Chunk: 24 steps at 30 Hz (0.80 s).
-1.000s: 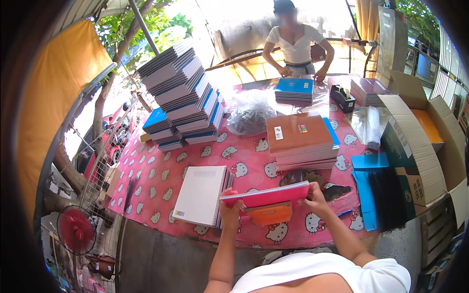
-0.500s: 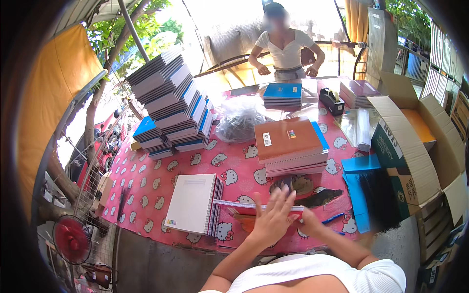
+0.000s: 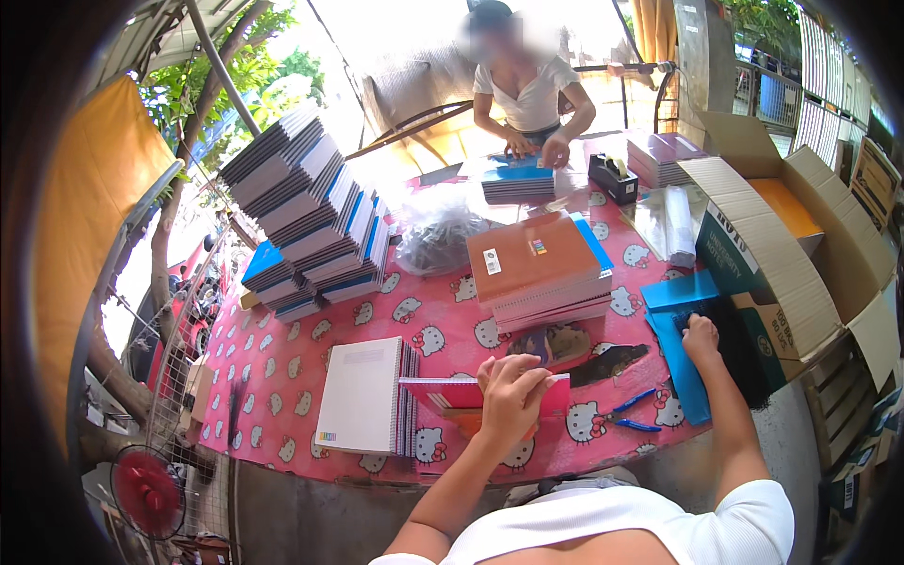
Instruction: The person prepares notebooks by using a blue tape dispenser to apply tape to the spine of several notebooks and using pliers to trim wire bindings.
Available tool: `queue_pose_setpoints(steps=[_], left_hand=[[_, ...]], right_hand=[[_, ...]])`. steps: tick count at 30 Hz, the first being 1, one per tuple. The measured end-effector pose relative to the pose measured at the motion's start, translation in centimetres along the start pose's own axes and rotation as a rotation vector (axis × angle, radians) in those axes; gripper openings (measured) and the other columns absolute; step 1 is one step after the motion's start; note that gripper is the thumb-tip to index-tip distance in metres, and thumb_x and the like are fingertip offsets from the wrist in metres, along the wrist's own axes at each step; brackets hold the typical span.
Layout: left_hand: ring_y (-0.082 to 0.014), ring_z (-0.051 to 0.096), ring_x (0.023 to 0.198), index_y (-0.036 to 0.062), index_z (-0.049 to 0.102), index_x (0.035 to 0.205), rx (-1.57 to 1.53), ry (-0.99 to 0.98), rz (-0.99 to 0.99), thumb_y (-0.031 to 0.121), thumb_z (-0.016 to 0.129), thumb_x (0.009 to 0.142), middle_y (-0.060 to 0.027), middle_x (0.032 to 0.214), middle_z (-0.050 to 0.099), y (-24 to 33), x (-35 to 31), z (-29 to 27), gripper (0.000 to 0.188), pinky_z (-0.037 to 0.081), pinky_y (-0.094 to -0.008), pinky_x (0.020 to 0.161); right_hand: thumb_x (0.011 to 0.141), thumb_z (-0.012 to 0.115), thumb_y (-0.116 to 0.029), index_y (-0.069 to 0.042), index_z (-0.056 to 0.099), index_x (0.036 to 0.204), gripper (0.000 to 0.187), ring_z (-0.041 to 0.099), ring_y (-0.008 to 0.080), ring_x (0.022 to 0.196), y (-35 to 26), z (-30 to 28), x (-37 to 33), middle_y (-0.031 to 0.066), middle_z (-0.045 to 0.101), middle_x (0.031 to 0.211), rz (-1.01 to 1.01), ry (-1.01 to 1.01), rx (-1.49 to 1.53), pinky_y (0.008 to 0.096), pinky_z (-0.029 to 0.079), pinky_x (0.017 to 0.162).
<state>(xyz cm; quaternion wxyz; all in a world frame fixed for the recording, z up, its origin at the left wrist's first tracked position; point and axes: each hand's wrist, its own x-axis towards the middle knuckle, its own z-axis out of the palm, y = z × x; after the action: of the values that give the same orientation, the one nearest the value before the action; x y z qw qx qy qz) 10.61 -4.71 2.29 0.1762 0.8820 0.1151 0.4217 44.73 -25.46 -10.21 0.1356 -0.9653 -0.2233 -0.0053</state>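
A red notebook (image 3: 556, 395) stands on its edge near the front of the table. My left hand (image 3: 513, 391) is closed over its upper edge. To the right, my right hand (image 3: 700, 337) has curled fingers at the upper end of a bundle of thin black strands (image 3: 730, 363). The strands lie partly on blue sheets (image 3: 692, 400); my fingertips are partly hidden there. Left of the red notebook is a pile of white-covered spiral notebooks (image 3: 363, 395). Blue-handled cutting pliers (image 3: 629, 414) lie between my hands, with the jaws apart.
Brown-covered notebooks (image 3: 532, 264) are stacked mid-table, beside a crumpled clear plastic bag (image 3: 438, 235). Tall notebook stacks (image 3: 315, 207) lean at the left. An open carton (image 3: 763, 254) and a tape dispenser (image 3: 612, 179) stand right. Across the table, another person (image 3: 527, 94) handles blue notebooks (image 3: 518, 179).
My right hand has left the red notebook and moved right to the black strands. My left hand stays on the notebook. The other person's hands have come down onto the blue stack.
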Motion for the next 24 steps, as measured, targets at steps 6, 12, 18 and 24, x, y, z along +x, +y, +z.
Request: queue_pose_setpoints(steps=[6,12,18,24], left_hand=[[-0.0153,0.062,0.075,0.0129,0.069,0.082,-0.037,-0.074,-0.053,0.025,0.074,0.079,0.0023,0.079,0.067,0.7,1.1,0.3,0.013,0.034,-0.0390,0.090],[-0.0147,0.062,0.072,0.0135,0.069,0.080,-0.025,-0.080,-0.047,0.027,0.075,0.078,0.0026,0.075,0.068,0.5,-0.1,-0.2,0.014,0.034,-0.0379,0.089],[-0.0149,0.062,0.070,0.0136,0.070,0.080,-0.044,-0.063,-0.052,0.026,0.075,0.079,0.0020,0.074,0.068,0.4,0.3,-0.4,0.013,0.035,-0.0377,0.088],[-0.0175,0.062,0.071,0.0123,0.070,0.082,-0.109,-0.024,-0.056,0.025,0.074,0.079,-0.0005,0.074,0.068,0.3,0.2,-0.1,0.014,0.036,-0.0383,0.087]], right_hand=[[0.077,0.064,-0.002,-0.002,0.066,0.101,0.024,0.060,0.0360,0.089,-0.5,-0.1,-1.5,0.0185,0.056,0.093,-0.285,0.230,0.276,0.0418,0.049,0.076],[0.084,0.068,-0.014,-0.006,0.071,0.097,0.016,0.063,0.0250,0.075,-17.6,-8.6,-11.8,0.0106,0.063,0.083,-0.623,-0.126,0.952,0.0338,0.049,0.065],[0.084,0.070,-0.015,0.000,0.071,0.085,0.015,0.059,0.0081,0.066,-20.6,-8.8,-12.9,0.0049,0.067,0.075,-0.388,-0.251,1.235,0.0243,0.047,0.060],[0.081,0.074,-0.016,-0.001,0.071,0.082,0.015,0.058,0.0048,0.067,-19.9,-7.9,-12.8,0.0016,0.064,0.078,-0.458,-0.307,1.261,0.0204,0.046,0.060]])
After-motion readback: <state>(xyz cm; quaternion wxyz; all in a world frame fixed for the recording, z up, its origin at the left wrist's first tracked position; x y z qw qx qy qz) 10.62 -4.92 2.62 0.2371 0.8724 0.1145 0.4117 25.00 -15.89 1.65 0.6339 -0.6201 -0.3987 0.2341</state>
